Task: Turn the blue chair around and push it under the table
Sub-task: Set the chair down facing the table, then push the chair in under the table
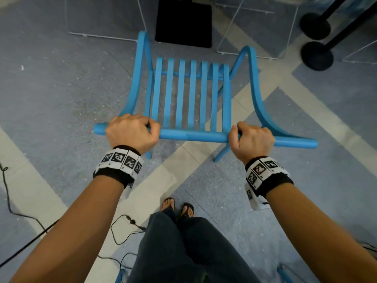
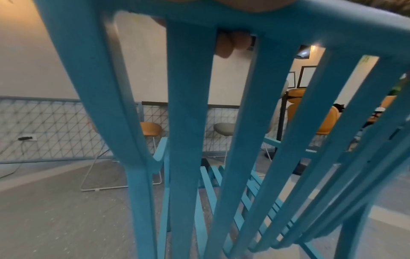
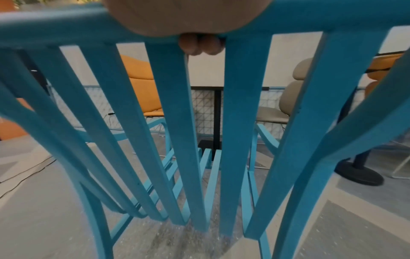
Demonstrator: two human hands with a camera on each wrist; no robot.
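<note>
Your left hand (image 1: pixel 132 130) and right hand (image 1: pixel 252 139) clamp the blue chair (image 1: pixel 189 94) by its top rail, seat facing the table base (image 1: pixel 183 23); next, push it straight under

No readable words, brand names or numbers are shown in any of the three views. The only printed marks are black-and-white square code patterns, carried on the white blocks of the left wristband (image 1: pixel 120 163) and the right wristband (image 1: pixel 265 171) in the head view; these are machine patterns, not letters or digits. A few tiny dark marks sit at the lower edges of the blocks, too small to be read. In the left wrist view, framed pictures (image 2: pixel 307 76) hang on a far wall, with blank-looking pale faces and no legible writing. Nothing is printed on the blue chair (image 1: pixel 189 94).
</note>
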